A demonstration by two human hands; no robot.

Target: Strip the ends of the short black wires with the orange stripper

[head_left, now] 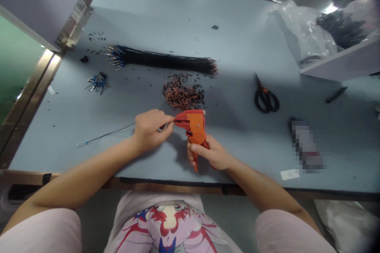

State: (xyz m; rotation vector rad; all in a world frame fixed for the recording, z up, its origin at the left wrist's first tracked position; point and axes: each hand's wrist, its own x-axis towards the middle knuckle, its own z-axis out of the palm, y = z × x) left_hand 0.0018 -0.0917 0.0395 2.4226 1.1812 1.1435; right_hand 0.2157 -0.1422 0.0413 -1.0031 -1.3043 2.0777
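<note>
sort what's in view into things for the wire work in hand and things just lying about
Seemingly in the job:
- orange tool, in the right hand
- single black wire, in the left hand
- black wire bundle
- scrap pile

Apparently just lying about:
- scissors
- pen-like item
- white slip

The wire stripper (196,126) in the right hand (212,153) was orange and red; the wire (109,133) beside the left hand (152,128), black with a blue collar. Beyond both hands, the bundle (166,60) was black, blue-flecked at one end, and the scrap pile (181,95) mottled copper and black.
</note>
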